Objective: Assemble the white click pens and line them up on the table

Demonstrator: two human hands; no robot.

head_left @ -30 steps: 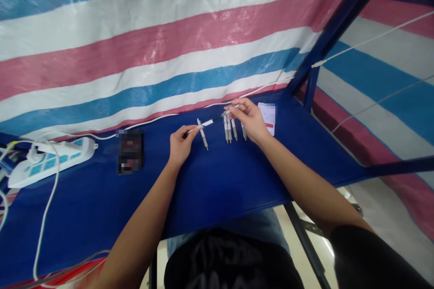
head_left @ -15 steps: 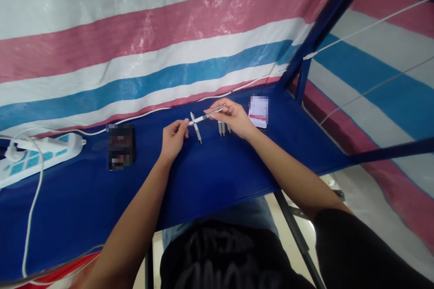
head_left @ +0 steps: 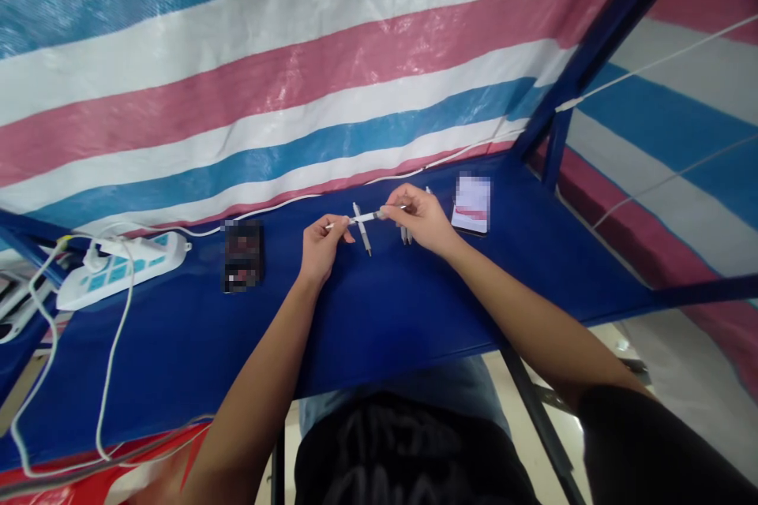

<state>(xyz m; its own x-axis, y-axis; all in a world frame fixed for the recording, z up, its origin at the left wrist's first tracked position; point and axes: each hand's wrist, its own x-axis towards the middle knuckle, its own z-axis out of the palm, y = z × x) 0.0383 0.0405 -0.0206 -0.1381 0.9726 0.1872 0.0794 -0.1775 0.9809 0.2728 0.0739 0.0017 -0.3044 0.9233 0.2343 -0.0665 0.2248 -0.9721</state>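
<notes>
Pen (head_left: 367,217) in hands (head_left: 318,252) (head_left: 429,222), inside table edge (head_left: 408,366)

It's smooth plastic on the pen (head_left: 368,217), glossy woven plastic on the sheet (head_left: 308,67), matt cloth on the shirt (head_left: 408,454)!

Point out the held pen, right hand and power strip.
Held pen (head_left: 368,217), head view: exposed white barrel.
Right hand (head_left: 425,222), head view: middle, near thumb base.
Power strip (head_left: 117,271), head view: socket face.
</notes>
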